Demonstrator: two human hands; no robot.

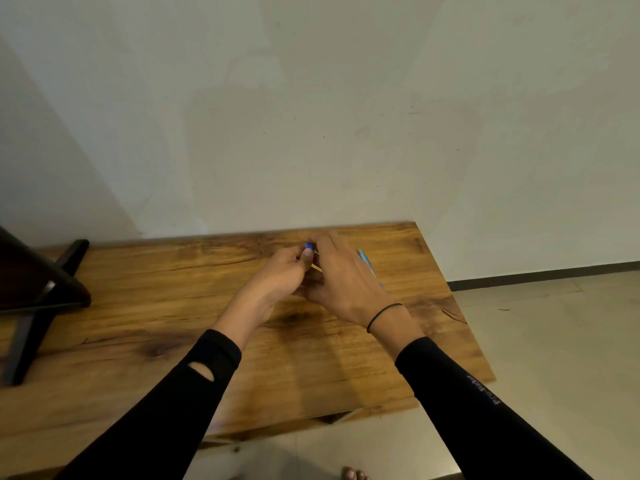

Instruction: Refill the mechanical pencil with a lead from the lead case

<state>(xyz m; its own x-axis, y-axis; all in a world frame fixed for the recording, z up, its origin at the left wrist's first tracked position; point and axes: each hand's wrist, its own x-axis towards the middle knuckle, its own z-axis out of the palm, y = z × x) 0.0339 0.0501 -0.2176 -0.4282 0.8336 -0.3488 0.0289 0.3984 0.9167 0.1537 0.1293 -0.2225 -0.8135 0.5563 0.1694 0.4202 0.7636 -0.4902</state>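
Observation:
My left hand [277, 275] pinches a small blue lead case [309, 247] between thumb and fingertips, above the far part of the wooden table [173, 299]. My right hand [346, 282] meets it from the right, its curled fingertips closing on the case's top end. The contact point itself is hidden by the fingers. A light blue mechanical pencil [366, 263] shows just past the right hand's outer edge, mostly hidden behind the hand. I cannot tell whether it lies on the table or is held.
A dark stand with a black leg [41, 289] occupies the table's left side. The wall runs along the table's far edge. The table's right edge drops to a tiled floor [554, 341].

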